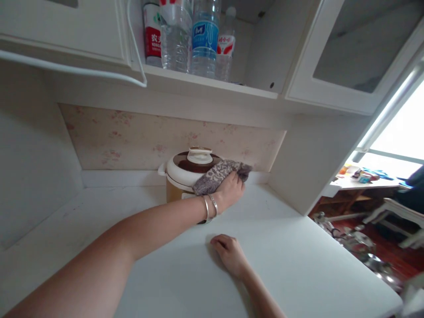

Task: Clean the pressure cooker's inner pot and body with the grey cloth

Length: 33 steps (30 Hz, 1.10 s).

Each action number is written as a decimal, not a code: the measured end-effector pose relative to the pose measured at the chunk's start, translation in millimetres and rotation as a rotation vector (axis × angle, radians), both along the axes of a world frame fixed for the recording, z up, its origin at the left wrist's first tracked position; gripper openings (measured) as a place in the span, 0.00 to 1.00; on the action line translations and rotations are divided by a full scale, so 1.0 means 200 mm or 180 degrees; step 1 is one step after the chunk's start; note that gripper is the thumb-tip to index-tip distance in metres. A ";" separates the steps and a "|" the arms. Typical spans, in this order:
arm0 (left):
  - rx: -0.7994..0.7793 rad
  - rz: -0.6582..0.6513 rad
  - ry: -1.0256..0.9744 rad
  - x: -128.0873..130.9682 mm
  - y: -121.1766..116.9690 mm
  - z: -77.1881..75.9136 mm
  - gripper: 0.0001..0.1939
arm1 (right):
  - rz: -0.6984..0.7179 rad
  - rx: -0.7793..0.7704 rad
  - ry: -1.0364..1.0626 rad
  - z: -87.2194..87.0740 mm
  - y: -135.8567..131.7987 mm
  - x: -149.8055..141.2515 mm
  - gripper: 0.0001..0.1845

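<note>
My left hand point(230, 192), with silver bangles on the wrist, is closed on a grey-brown patterned cloth point(218, 173) and presses it against the right side of a cream and brown rice cooker point(188, 174) at the back of the white counter point(298, 256). My right hand point(230, 254) rests on the counter in front, fingers curled under with nothing visible in them.
Several plastic water bottles point(205, 37) stand on the open cabinet shelf above. A cabinet door point(66, 39) hangs open at upper left. A white side panel point(314, 163) bounds the counter on the right. Beyond it are a cluttered table point(364, 179) and a chair.
</note>
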<state>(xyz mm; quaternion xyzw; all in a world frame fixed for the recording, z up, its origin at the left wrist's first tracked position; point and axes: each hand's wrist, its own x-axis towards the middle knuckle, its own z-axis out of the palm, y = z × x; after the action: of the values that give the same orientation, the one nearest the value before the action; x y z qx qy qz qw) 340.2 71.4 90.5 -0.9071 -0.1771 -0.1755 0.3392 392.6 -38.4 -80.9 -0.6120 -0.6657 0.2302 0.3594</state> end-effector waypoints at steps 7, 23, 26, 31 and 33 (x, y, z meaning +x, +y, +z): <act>-0.0922 0.0823 -0.0204 0.06 0.10 0.24 0.17 | 0.0056 0.0044 -0.0047 0.00 -0.01 0.01 0.18; -0.1715 -0.0164 -0.1909 -0.16 0.29 0.42 0.17 | -0.0055 0.0106 0.0010 -0.01 0.03 0.01 0.17; -0.1740 -0.0389 -0.1884 -0.16 0.25 0.39 0.19 | -0.0119 0.0101 -0.0004 0.00 0.03 0.00 0.18; -0.1812 -0.0401 -0.2158 -0.14 0.23 0.35 0.18 | -0.0146 0.0049 0.0028 0.02 0.02 0.00 0.17; -0.1866 -0.0245 -0.2569 -0.14 0.28 0.36 0.17 | -0.0140 0.0042 0.0026 0.02 0.02 0.00 0.17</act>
<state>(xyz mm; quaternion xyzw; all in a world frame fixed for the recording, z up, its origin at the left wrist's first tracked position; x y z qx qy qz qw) 311.6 127.4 163.0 -0.8299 -0.3025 -0.4676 -0.0322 392.9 -33.8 -76.1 -0.6232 -0.6521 0.2204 0.3712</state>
